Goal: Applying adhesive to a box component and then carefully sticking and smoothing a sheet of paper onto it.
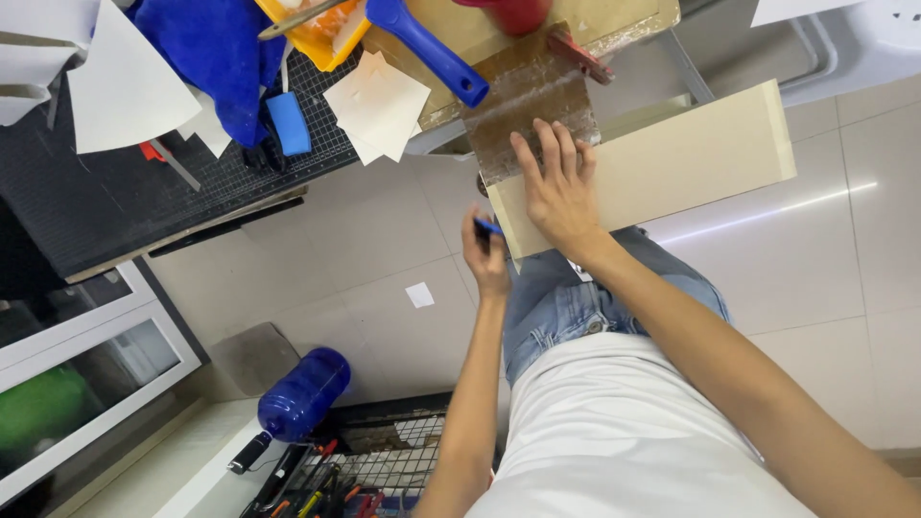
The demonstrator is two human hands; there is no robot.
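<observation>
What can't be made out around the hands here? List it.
- Blue tool in left hand: mostly hidden by the fingers, head view; kind unclear.
- Cream board: near corner covered by right hand.
- Red object: cut off by top edge.
- Tools in wire basket: too small, cut off below.

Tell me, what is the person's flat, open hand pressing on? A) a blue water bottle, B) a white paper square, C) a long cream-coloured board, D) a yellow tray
C: the right hand lies spread, palm down, on the near end of the long cream board, while the left hand pinches a small blue tool beside the board's edge.
</observation>
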